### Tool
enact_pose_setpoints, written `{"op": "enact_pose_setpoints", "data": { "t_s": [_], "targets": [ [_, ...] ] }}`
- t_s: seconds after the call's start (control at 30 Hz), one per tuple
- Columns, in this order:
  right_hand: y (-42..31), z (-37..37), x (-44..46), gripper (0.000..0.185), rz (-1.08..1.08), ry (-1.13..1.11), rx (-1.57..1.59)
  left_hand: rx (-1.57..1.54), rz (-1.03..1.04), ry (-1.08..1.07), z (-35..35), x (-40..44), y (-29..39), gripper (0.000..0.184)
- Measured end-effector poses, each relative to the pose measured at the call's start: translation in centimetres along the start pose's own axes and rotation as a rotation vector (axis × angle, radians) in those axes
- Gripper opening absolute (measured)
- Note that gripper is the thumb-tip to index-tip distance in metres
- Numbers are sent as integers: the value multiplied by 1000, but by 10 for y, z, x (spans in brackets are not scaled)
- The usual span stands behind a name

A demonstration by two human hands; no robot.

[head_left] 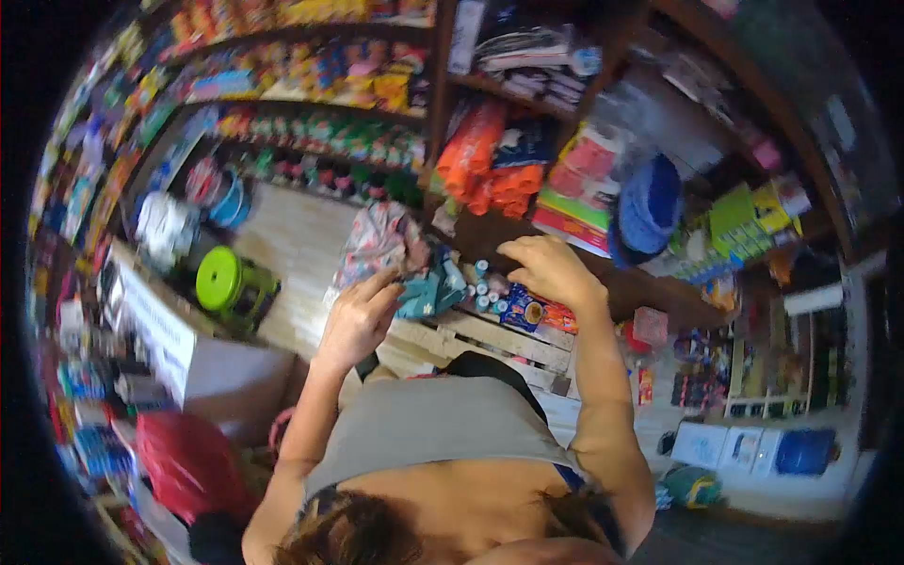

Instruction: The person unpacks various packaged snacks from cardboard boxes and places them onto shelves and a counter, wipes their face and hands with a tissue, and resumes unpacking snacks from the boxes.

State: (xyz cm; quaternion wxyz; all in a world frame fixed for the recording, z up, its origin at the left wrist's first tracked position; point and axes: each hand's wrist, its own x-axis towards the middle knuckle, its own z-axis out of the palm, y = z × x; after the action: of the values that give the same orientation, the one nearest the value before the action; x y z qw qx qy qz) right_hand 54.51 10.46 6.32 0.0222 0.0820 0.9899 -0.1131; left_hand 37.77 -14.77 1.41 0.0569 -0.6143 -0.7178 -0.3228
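Note:
Both of my hands are raised in front of my chest, apart from each other. My left hand (361, 315) is nearest to a patterned cloth (384, 243) and a teal cloth (426, 294), its fingers bent and slightly blurred; what is between them, if anything, cannot be made out. My right hand (554, 270) bends over several small white-and-blue bottles (483, 290) and a blue packet (523, 309); its fingertips point left and nothing shows in it. Orange rolled packs (480, 160) lie on the shelf beyond.
A green stool (219, 279) and a large cardboard box (231, 381) stand at the left. Stocked shelves (311, 99) line the back. A blue basin (650, 204) is on the right shelf, and a red plastic bag (188, 461) sits at the lower left.

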Motion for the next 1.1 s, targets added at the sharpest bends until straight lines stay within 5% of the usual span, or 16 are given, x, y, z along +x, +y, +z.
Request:
{"op": "enact_pose_setpoints", "data": {
  "t_s": [0.27,0.6,0.7,0.83,1.1],
  "targets": [
    [23,54,22,39,-216,-60,207,102,-137,-24,11,-41,1,35],
    [-74,98,111,38,-486,-429,218,217,-491,110,-17,-120,-15,20],
    [-89,129,136,39,-701,-386,232,247,-619,143,-20,-144,-14,19],
    [-120,155,165,39,-665,-613,153,296,-713,212,-27,-167,-14,15],
    [-222,160,193,37,-885,-726,54,348,-904,343,-40,-220,-9,9]
  ]
}}
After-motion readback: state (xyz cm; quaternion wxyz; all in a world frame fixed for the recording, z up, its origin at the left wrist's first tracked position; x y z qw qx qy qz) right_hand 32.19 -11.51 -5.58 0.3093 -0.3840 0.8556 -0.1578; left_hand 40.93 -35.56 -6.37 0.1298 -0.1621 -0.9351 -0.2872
